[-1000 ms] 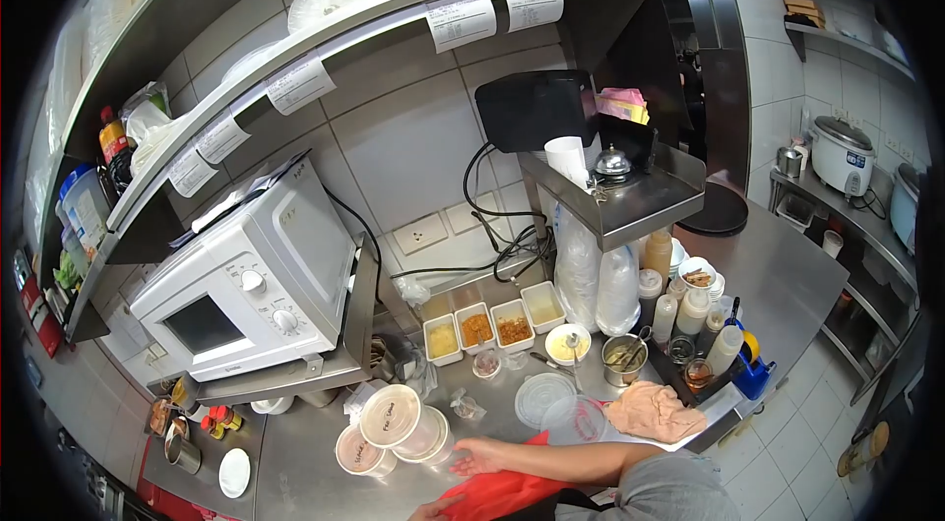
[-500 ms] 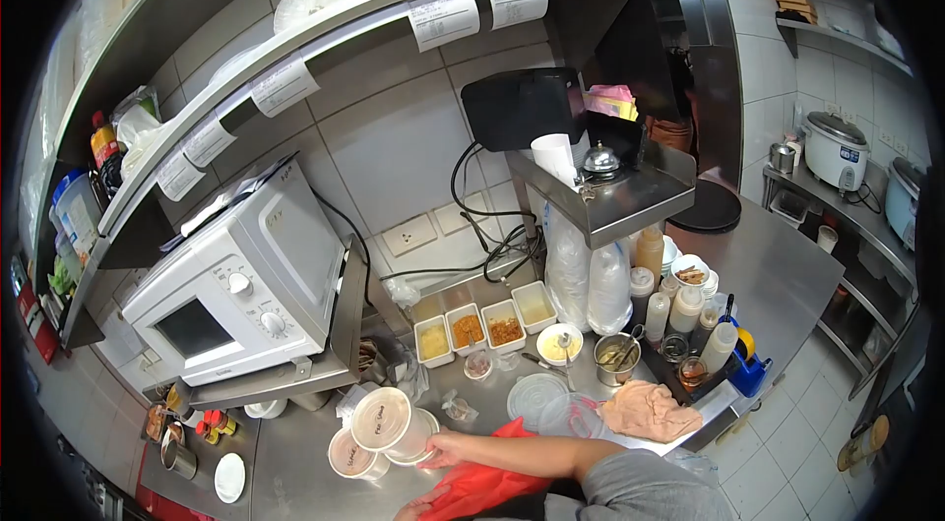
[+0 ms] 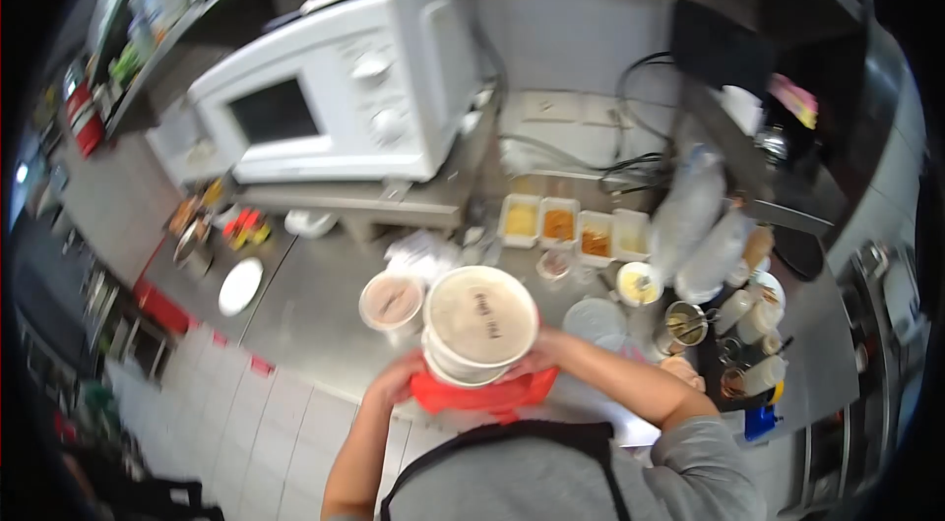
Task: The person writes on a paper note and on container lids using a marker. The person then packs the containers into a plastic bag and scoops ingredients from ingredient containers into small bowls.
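Note:
A large white lidded tub (image 3: 480, 316), with dark handwriting on its lid, is in front of me between my two hands. Beneath its near side hangs a red plastic bag (image 3: 484, 397). My left hand (image 3: 398, 378) is closed on the bag at the tub's lower left. On the opposite side, my right hand (image 3: 536, 352) grips the tub near its base; its fingertips are partly hidden, and the picture is blurred. A smaller lidded tub (image 3: 392, 301) stands just left of the large one.
Behind are a white microwave (image 3: 335, 93) on a raised shelf and several small trays of toppings (image 3: 557, 223). To the right stand a yellow-filled bowl (image 3: 639, 283), a metal pot (image 3: 685, 322) and squeeze bottles (image 3: 758, 321). A white oval dish (image 3: 240, 286) lies left.
The view has swung left and down. My left hand and the red bag have come up to the large tub, which now sits between both hands, nearer my body.

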`<state>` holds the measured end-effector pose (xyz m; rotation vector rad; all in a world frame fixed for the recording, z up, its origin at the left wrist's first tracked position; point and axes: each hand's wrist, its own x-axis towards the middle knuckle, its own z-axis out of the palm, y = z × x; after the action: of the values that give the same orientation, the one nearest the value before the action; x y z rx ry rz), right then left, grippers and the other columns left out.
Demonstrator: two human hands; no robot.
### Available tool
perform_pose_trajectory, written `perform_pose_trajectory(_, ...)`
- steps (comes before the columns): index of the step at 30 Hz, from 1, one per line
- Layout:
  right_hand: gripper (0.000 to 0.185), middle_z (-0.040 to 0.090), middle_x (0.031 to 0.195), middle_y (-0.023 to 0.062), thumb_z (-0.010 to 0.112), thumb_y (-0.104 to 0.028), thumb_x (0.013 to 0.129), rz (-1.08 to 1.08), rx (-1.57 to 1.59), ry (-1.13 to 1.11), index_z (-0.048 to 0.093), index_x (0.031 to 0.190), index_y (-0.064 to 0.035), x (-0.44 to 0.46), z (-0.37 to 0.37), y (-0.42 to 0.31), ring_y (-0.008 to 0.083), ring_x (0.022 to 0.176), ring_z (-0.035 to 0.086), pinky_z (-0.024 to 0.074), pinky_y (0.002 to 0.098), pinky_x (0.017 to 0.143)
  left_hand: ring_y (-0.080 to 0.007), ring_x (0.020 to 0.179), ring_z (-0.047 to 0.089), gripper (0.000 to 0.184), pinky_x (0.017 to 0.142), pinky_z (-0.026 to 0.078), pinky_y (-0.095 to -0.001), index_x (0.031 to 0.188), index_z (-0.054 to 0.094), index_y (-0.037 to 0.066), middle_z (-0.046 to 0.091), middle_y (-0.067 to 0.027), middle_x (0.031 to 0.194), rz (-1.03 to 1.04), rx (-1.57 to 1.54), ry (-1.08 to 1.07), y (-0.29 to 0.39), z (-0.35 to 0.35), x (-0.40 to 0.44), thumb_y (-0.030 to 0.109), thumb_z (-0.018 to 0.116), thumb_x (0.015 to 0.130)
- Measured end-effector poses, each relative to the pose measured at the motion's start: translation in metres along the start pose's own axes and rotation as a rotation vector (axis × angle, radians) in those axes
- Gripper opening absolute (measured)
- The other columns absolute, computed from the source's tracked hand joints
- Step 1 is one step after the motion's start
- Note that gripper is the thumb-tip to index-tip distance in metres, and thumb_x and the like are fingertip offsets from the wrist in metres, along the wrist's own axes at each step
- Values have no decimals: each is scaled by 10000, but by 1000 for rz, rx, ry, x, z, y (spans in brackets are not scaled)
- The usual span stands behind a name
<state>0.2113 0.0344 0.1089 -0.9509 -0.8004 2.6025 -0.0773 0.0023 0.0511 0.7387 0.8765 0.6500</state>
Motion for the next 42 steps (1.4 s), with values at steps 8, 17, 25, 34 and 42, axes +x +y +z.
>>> perform_pose_trajectory(8,384,658,1007,131,418,-348,952,253,-206,36,550,1147,-45,27,-24,46,244,838,674,582,327,668,-192,1293,365,726,1055,293,-292,1409,270,11,364,-133,1414,493,532,-29,85,75,-95,-77,498,726)
perform_pose_trajectory(17,427,578,1167,146,499,-320,924,144,-370,-3,488,1247,-42,20,-32,0,239,1017,597,517,339,822,-267,1264,407,634,1034,310,-316,1397,255,-26,424,-225,1341,629,1001,-132,102,183,-73,-20,447,794)
perform_pose_trajectory(25,448,538,1216,143,523,-301,913,87,-511,36,464,1272,-40,-9,-36,-26,234,1072,550,471,332,874,-210,1296,354,624,1046,293,-292,1396,257,-28,374,-182,1391,749,764,-159,107,183,-79,-56,399,790)
perform_pose_trajectory(34,481,493,1272,139,551,-278,900,218,-595,21,437,1301,-38,13,-46,-14,228,1135,497,419,324,932,-232,1292,360,602,1054,271,-302,1373,280,-60,382,-212,1383,617,848,-262,104,209,-25,-29,402,784)
perform_pose_trajectory(42,517,452,1321,136,576,-258,888,201,-624,23,414,1326,-36,-15,-60,-39,223,1191,451,374,317,983,-154,1227,430,652,1035,309,-274,1361,353,-22,466,-114,1334,575,352,-231,124,159,-99,-106,329,715)
